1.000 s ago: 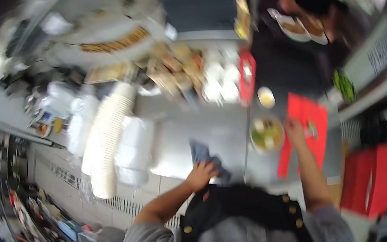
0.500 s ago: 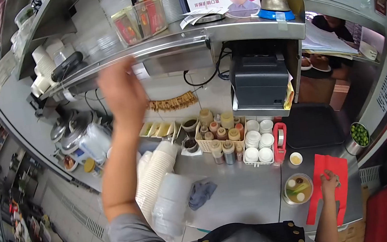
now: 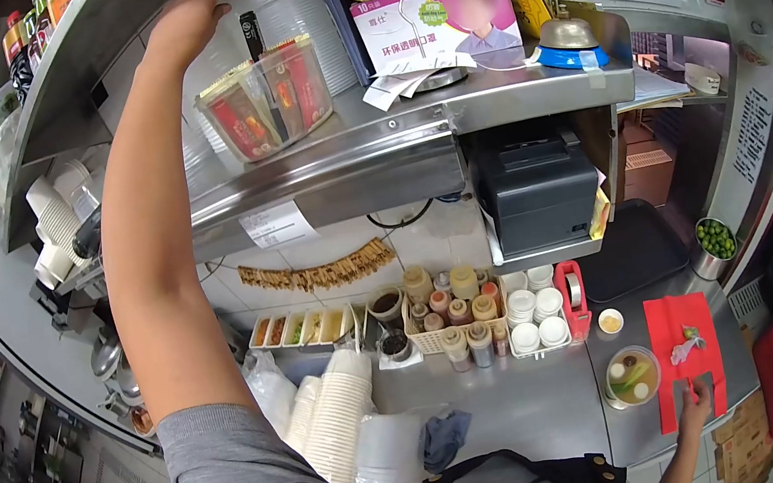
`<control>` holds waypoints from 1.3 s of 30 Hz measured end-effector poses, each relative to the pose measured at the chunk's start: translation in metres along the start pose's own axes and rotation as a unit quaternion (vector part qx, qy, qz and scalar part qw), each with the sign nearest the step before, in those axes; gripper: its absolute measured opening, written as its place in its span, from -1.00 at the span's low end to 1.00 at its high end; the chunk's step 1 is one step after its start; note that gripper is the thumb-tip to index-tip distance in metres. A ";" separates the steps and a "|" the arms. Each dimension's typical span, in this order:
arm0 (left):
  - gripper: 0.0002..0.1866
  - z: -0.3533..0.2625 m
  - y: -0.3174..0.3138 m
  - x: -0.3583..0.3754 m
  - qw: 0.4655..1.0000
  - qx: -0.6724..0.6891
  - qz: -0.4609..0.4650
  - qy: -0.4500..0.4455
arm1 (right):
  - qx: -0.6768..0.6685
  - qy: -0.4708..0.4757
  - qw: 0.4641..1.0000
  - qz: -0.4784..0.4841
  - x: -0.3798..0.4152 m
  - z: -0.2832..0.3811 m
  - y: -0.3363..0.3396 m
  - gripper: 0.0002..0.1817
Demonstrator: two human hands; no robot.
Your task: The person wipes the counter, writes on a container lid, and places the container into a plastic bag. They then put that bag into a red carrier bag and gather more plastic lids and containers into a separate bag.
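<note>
My left hand (image 3: 190,22) is raised to the upper shelf, beside stacked clear plastic lids or tubs (image 3: 232,41). Its fingers stretch to the right with the thumb apart, holding nothing I can see. Low on the right, my right hand (image 3: 698,405) has its fingers closed on the lower part of a flat red plastic bag (image 3: 665,324). A small clear bundle with a green lime (image 3: 692,343) lies on the bag. Left of the bag stands a clear round tub of soup (image 3: 631,377), with a small cup of pale sauce (image 3: 610,320) behind it.
A bin of red packets (image 3: 267,104), a face-mask box (image 3: 438,23) and a bell (image 3: 566,36) stand on the shelf. Below are a black printer (image 3: 537,182), sauce bottles (image 3: 458,311), white cups (image 3: 535,319), a red tape dispenser (image 3: 573,303), stacked bowls (image 3: 341,411) and a blue cloth (image 3: 446,437).
My left hand has risen from below the shelf edge to the stacked plastic. My right hand has moved down the red bag, and the bundle with the lime now shows. The view has shifted.
</note>
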State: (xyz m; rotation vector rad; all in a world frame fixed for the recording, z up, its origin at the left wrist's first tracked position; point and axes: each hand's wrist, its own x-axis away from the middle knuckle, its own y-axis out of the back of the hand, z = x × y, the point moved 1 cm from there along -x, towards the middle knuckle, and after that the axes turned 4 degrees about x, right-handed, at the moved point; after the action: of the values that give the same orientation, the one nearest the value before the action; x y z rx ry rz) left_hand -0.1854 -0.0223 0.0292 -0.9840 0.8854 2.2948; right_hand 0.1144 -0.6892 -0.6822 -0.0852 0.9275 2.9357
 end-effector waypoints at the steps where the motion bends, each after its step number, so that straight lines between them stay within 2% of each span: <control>1: -0.74 0.001 0.001 -0.005 1.000 0.000 -0.003 -0.003 | -0.003 0.025 1.000 -0.011 0.001 -0.016 0.003 -0.55; 3: -0.75 -0.002 0.007 -0.014 0.990 -0.008 0.134 0.050 | -0.027 0.006 0.999 -0.037 0.007 -0.044 0.006 -0.57; 6: -0.75 -0.013 0.012 -0.016 0.988 -0.007 0.149 0.032 | -0.066 -0.034 0.996 -0.056 0.014 -0.072 0.010 -0.59; 9: -0.74 -0.013 0.008 -0.016 0.991 -0.030 0.126 0.014 | -0.091 -0.048 0.994 -0.047 0.008 -0.086 0.003 -0.60; 13: -0.72 -0.015 0.008 -0.015 0.992 -0.061 0.103 -0.026 | -0.115 -0.034 0.992 -0.030 0.005 -0.068 -0.011 -0.56; 19: -0.66 -0.010 0.000 -0.017 0.997 0.017 0.066 0.030 | -0.117 -0.054 0.991 -0.030 0.016 -0.034 -0.012 -0.54; 21: -0.64 -0.010 0.000 -0.018 0.992 -0.063 0.094 0.058 | -0.120 -0.057 0.991 -0.029 0.014 -0.050 -0.012 -0.54; 22: -0.64 -0.010 -0.002 -0.017 0.992 -0.061 0.094 0.057 | -0.120 -0.057 0.991 -0.026 0.015 -0.053 -0.011 -0.54; 25: -0.59 -0.002 -0.008 -0.012 0.997 -0.049 0.055 0.027 | -0.133 -0.060 0.989 -0.037 0.018 -0.059 -0.010 -0.56; 27: -0.55 0.014 -0.016 -0.009 0.994 -0.082 -0.075 0.013 | -0.127 -0.060 0.990 -0.033 0.015 -0.064 -0.007 -0.58; 28: -0.55 0.023 -0.014 -0.006 0.994 -0.080 -0.071 0.010 | -0.124 -0.060 0.990 -0.029 0.015 -0.068 -0.007 -0.59; 30: -0.52 0.040 -0.008 -0.001 0.989 -0.010 -0.113 0.099 | -0.127 -0.057 0.990 -0.022 0.014 -0.073 -0.007 -0.59; 34: -0.62 0.037 -0.002 0.009 0.993 0.050 -0.081 0.074 | -0.125 -0.044 0.991 0.010 0.003 -0.058 -0.001 -0.58; 36: -0.75 0.025 0.002 0.008 0.979 0.014 -0.181 0.092 | -0.135 -0.036 0.990 -0.007 -0.003 -0.050 0.000 -0.58; 37: -0.79 0.022 0.011 0.009 0.973 -0.010 -0.220 0.072 | -0.143 -0.030 0.989 -0.026 -0.004 -0.049 0.002 -0.57; 38: -0.76 0.023 0.022 0.010 0.961 -0.092 -0.254 0.065 | -0.147 -0.020 0.989 -0.023 -0.006 -0.047 0.001 -0.56; 39: -0.74 0.016 0.034 0.018 0.947 -0.096 -0.305 0.034 | -0.140 -0.021 0.990 -0.021 -0.003 -0.047 0.006 -0.55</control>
State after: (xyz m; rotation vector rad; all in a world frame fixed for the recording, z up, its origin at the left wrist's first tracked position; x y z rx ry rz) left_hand -0.2254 -0.0299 0.0367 -1.2221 0.3091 1.8374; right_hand 0.1182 -0.7214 -0.7173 -0.0541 0.4978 2.9949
